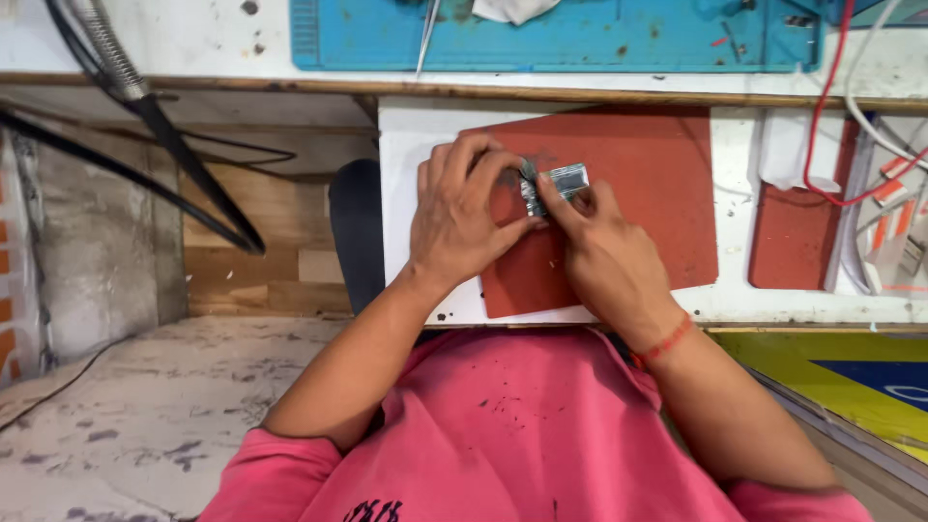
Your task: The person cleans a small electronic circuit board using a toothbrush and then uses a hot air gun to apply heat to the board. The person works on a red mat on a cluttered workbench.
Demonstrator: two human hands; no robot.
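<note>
My left hand [464, 217] and my right hand [604, 256] meet over a red mat [657, 193] on a white pull-out shelf [411, 145]. Between the fingertips of both hands is a small shiny metal part [556, 184], rectangular and silvery, lying low on the mat. My left thumb and fingers curl around its left end. My right index finger and thumb press on its right and lower side. A red thread band circles my right wrist. Most of the part's underside is hidden by my fingers.
A blue work mat [580, 39] lies on the bench above the shelf. A second red mat [793, 232], red and white cables [851, 145] and small parts sit at the right. A black flexible arm [164, 126] hangs at the left. My pink shirt fills the foreground.
</note>
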